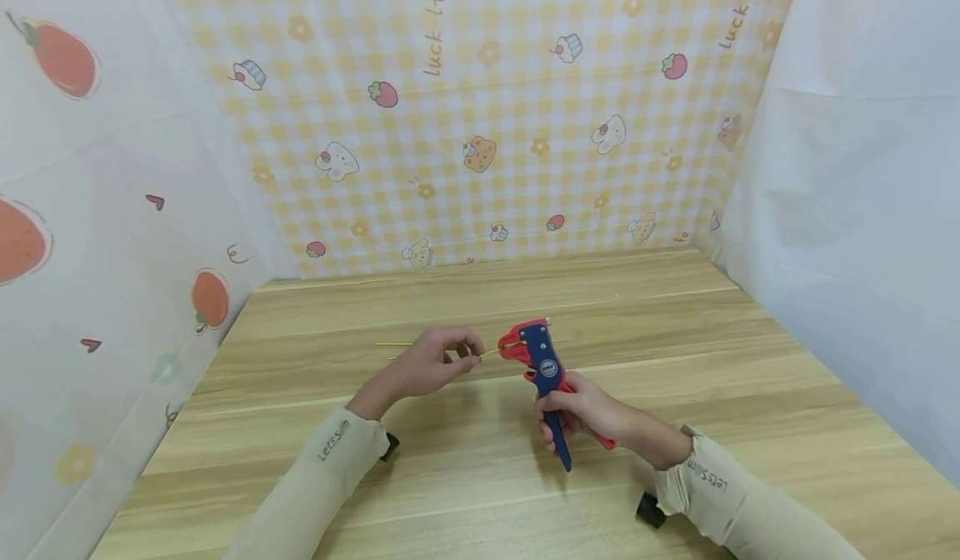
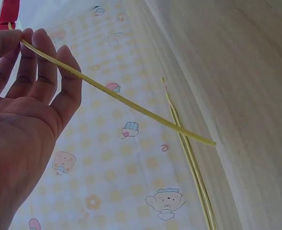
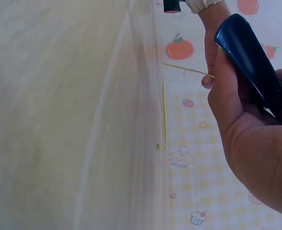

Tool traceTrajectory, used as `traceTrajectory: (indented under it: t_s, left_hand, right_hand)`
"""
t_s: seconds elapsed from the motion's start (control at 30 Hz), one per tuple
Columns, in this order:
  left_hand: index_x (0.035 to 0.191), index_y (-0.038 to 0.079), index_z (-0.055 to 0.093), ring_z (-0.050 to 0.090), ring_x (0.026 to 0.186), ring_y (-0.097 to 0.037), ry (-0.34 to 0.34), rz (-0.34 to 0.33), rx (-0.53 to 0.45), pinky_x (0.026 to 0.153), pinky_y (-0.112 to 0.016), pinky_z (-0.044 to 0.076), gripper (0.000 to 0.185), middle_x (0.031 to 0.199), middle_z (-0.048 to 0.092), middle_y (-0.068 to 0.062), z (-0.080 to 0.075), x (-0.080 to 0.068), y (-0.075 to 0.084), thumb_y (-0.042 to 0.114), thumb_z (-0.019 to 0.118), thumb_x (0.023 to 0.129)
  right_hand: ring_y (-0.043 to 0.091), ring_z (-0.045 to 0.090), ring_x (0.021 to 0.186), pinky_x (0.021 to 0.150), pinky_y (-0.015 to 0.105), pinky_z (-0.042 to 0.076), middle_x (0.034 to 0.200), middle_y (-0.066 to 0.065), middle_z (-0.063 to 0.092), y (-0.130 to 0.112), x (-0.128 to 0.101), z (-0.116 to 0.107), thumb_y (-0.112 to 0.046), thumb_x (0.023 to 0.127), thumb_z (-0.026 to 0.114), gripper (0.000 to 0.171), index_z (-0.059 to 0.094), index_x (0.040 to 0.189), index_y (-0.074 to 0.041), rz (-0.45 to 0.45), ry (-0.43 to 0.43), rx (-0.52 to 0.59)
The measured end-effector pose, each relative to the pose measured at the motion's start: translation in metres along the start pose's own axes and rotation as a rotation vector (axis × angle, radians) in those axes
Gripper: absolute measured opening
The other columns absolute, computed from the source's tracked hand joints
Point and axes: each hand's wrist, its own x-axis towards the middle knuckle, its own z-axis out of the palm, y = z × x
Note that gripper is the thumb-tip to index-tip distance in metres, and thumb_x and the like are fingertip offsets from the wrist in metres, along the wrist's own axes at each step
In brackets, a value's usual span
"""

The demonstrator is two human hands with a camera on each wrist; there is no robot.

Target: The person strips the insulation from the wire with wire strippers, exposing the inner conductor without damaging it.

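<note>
Head view: wooden table (image 1: 675, 360), yellow checked backdrop (image 1: 525, 127). Left hand (image 1: 435, 364) pinching a yellow wire (image 1: 491, 352) fed into a stripper (image 1: 542, 368), gripped by right hand (image 1: 581, 414).

Left wrist: spare wires (image 2: 189, 158) against the wall.

Right wrist: fingers curled round the blue handle (image 3: 251, 62).

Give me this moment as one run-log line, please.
left hand: pinches yellow wire, end at stripper head | right hand: grips wire stripper handles | spare wires: on wooden table
</note>
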Motion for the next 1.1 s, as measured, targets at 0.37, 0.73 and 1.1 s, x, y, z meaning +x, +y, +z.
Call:
traceTrajectory:
  t_s: [0.37, 0.73, 1.1]
  left_hand:
    - [0.095, 0.002, 0.062, 0.059, 0.079, -0.023, -0.006, 0.001, -0.023, 0.056, -0.026, 0.048, 0.008, 0.091, 0.063, -0.014, -0.007, -0.002, 0.036, 0.003, 0.055, 0.091]
    - [0.092, -0.001, 0.062, 0.058, 0.076, -0.024, -0.008, -0.021, -0.033, 0.057, -0.025, 0.049, 0.008, 0.086, 0.062, -0.014, -0.008, -0.002, 0.043, 0.004, 0.055, 0.091]
    - [0.09, -0.001, 0.063, 0.057, 0.075, -0.02, -0.014, 0.003, -0.037, 0.058, -0.025, 0.049, 0.007, 0.084, 0.062, -0.008, -0.006, -0.002, 0.038, 0.002, 0.057, 0.09]
  right_hand:
    - [0.022, 0.059, 0.062, 0.06, 0.039, 0.054, 0.069, 0.008, 0.058, -0.002, -0.001, 0.004, -0.008, 0.092, 0.043, 0.01, 0.049, 0.088, -0.002, 0.005, 0.009, 0.01]
    - [0.021, 0.056, 0.057, 0.055, 0.038, 0.053, 0.067, 0.01, 0.055, -0.001, -0.002, 0.008, -0.004, 0.091, 0.041, 0.008, 0.048, 0.087, -0.001, -0.005, 0.028, -0.034]
    - [0.02, 0.053, 0.052, 0.049, 0.036, 0.051, 0.063, 0.01, 0.053, 0.002, 0.0, 0.009, -0.009, 0.089, 0.048, 0.012, 0.046, 0.086, 0.002, 0.018, 0.083, -0.073]
